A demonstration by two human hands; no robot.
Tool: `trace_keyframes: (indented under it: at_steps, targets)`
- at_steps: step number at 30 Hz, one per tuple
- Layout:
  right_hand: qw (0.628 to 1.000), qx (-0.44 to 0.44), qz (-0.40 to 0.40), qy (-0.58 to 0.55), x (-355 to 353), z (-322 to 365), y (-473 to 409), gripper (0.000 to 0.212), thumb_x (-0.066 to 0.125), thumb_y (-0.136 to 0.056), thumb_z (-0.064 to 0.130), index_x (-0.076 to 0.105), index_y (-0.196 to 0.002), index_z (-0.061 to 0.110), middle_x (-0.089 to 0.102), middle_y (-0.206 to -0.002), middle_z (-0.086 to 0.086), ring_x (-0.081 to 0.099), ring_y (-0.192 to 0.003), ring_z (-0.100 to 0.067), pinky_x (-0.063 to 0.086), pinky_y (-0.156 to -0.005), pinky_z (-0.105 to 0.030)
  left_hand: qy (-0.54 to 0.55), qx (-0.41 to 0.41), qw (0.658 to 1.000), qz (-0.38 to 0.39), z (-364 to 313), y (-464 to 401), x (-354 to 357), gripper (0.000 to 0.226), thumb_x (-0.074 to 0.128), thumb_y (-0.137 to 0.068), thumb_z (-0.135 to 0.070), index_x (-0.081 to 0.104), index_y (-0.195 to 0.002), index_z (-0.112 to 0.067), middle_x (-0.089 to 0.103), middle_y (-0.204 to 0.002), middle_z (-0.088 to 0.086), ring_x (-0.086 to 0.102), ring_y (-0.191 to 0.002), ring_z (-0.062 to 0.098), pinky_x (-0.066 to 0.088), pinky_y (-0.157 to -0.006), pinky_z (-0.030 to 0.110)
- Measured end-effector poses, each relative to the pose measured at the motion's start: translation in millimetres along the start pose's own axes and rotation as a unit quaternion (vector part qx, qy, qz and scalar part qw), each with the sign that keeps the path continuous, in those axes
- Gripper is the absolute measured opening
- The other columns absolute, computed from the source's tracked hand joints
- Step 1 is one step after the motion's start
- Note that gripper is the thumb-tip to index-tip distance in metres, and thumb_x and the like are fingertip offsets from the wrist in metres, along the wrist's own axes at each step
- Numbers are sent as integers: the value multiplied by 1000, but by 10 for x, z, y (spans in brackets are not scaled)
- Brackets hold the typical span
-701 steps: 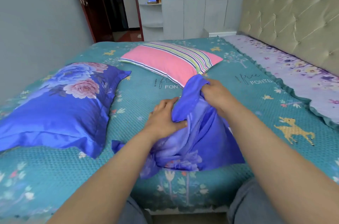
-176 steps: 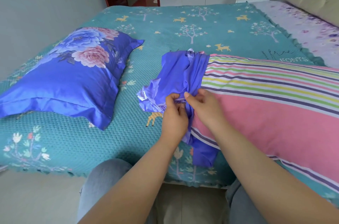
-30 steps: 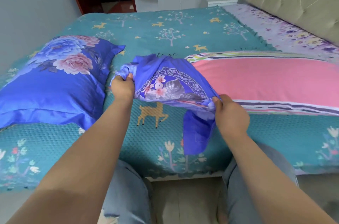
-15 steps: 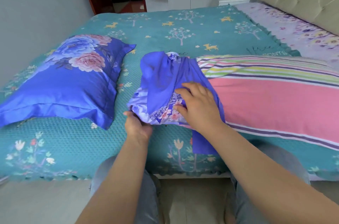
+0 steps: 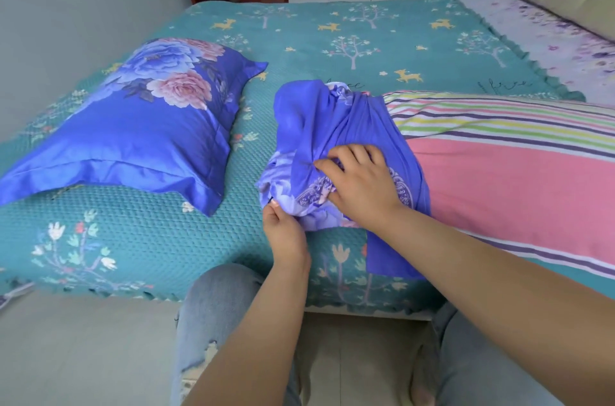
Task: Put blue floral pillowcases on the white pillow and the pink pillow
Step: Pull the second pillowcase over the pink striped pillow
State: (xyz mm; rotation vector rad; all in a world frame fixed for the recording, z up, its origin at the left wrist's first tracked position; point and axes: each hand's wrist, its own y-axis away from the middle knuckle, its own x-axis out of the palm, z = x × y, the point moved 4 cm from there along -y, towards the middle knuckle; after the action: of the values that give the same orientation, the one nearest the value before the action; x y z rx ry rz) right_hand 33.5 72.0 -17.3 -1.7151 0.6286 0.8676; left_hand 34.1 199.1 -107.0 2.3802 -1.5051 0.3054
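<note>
Since half a second ago little has shifted — left hand (image 5: 283,232) pinches the pillowcase (image 5: 319,126) hem as anchor, right hand (image 5: 359,182) clutches bunched fabric to draw it along the pink pillow (image 5: 519,182).

One head-worn camera looks forward and down, close over the bed (image 5: 332,39) edge.

Covered pillow (image 5: 133,139) is showing glossy satin-like cloth; bunched pillowcase (image 5: 319,126) is looking like the same smooth shiny fabric; pink pillow (image 5: 519,186) is wearing matt striped woven cloth; bedspread (image 5: 149,239) is showing matt, bumpy quilted texture
</note>
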Motion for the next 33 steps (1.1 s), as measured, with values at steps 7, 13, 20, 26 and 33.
trace_keyframes:
  at_steps: [7, 13, 20, 26, 33]
  targets:
    - [994, 64, -14, -83, 5, -81, -151, 42, 63, -58, 8, 63, -99, 18, 62, -89, -2, 60, -77, -29, 48, -64, -37, -156, 109, 981, 44, -1, 315, 221, 30, 32, -98, -1, 49, -119, -14, 56, -101, -12, 52, -84, 1, 34, -76, 1]
    - [984, 110, -15, -138, 52, -59, -166, 31, 31, -60, 9, 54, -79, 12, 56, -75, -4, 57, -63, -30, 47, -51, -36, -245, -51, 963, 98, 550, 338, 247, 28, 28, -98, -25, 35, -72, -20, 35, -53, -4, 35, -46, 13, 34, -48, 24]
    - [958, 165, 82, -219, 74, -132, -260, 33, 54, -78, 4, 50, -109, 13, 59, -107, -5, 59, -90, -33, 41, -65, -35, -130, -116, 976, 131, 315, 413, 273, 28, 41, -99, -20, 45, -71, -18, 48, -61, -4, 38, -49, 4, 33, -48, 18]
    - [953, 96, 162, -238, 25, -198, -72, 26, 59, -86, 26, 48, -105, 13, 64, -94, -5, 59, -87, -28, 35, -65, -32, -181, 103, 978, -12, -57, 340, 30, 24, 62, -89, -20, 42, -76, -17, 42, -69, -9, 43, -58, -4, 36, -63, 11]
    - [963, 14, 15, -269, 27, -150, 38, 21, 63, -83, 24, 64, -74, 5, 70, -107, -9, 64, -103, -28, 46, -86, -32, -245, 102, 962, -62, -247, 233, -149, 25, 70, -82, -34, 48, -91, -23, 55, -74, -11, 53, -66, 7, 39, -65, 28]
